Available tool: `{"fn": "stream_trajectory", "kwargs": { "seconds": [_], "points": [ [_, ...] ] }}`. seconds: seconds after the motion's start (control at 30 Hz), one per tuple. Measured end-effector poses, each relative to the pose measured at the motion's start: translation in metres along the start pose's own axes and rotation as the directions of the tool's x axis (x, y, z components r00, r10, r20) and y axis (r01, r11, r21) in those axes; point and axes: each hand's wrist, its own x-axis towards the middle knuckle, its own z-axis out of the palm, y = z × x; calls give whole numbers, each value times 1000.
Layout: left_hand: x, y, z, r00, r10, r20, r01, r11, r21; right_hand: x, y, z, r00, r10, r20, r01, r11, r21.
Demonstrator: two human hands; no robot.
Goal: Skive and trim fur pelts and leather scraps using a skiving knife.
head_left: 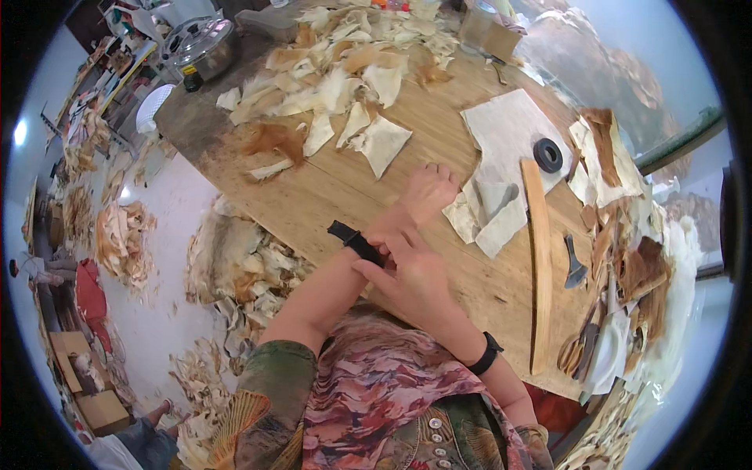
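My left arm reaches over the wooden table, and its hand [429, 193] is loosely closed above the tabletop with the fingers curled and nothing visible in them. A black strap [362, 246] is around my left forearm near the wrist, one end sticking out. My right hand [415, 280] lies across that wrist, thumb and fingers closed about the strap; part of the grip is hidden. On my right wrist is a black watch or band [487, 354]. Nearest my left hand, to its right, lies a folded piece of pale hide [501, 223].
Pale and brown fur scraps [345, 86] cover the table's far side. Toward the right are a wooden strip [537, 266], black tape roll [547, 155], dark flared blade [575, 263] and scissors [572, 356]. A lidded metal pot [200, 43] stands far left; scraps litter the floor [168, 235].
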Motion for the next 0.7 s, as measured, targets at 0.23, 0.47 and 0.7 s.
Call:
{"fn": "stream_trajectory", "kwargs": {
  "seconds": [0.23,0.47,0.7],
  "points": [
    [-13,-11,14,1000,15,8,-15,998,54,16,1,8,975,151,165,-148,989,-28],
    [-10,-21,12,997,50,-51,-48,998,43,15,5,8,952,200,234,-240,957,161],
    [-5,-27,0,997,74,-7,-74,996,40,16,22,0,760,334,558,-648,456,610]
  ]
}}
